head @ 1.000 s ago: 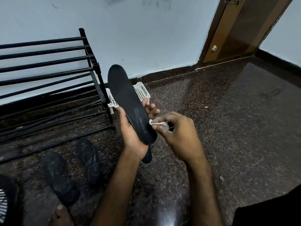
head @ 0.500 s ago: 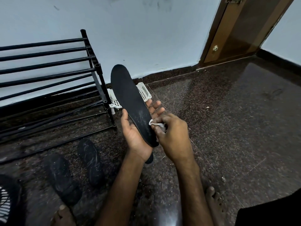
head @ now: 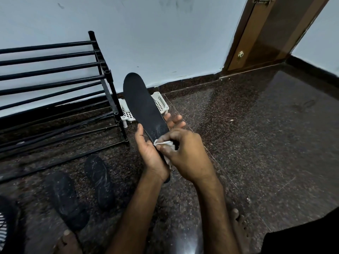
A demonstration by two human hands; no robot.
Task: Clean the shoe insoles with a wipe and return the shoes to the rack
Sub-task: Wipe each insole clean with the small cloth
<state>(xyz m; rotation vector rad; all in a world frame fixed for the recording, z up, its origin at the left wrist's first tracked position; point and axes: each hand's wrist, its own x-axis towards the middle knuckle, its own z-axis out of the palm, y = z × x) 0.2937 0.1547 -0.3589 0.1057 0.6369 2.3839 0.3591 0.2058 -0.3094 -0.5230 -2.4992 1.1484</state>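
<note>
A long black insole (head: 143,105) stands tilted, toe end up, in front of me. My left hand (head: 152,154) holds its lower half from below, thumb on the left edge and fingers showing on the right. My right hand (head: 187,154) pinches a small white wipe (head: 164,143) and presses it on the heel part of the insole. Two other dark insoles (head: 100,180) (head: 66,198) lie flat on the floor at the lower left. The black metal shoe rack (head: 55,85) stands at the left against the wall.
A white plastic basket (head: 161,103) sits on the floor behind the held insole, next to the rack. A striped dark shoe (head: 5,224) shows at the left edge. My bare feet are at the bottom. A wooden door (head: 266,33) is at the back right. The floor is dark granite.
My right hand has slid the wipe down and left across the insole toward the heel, and now covers more of it. The left hand keeps its hold.
</note>
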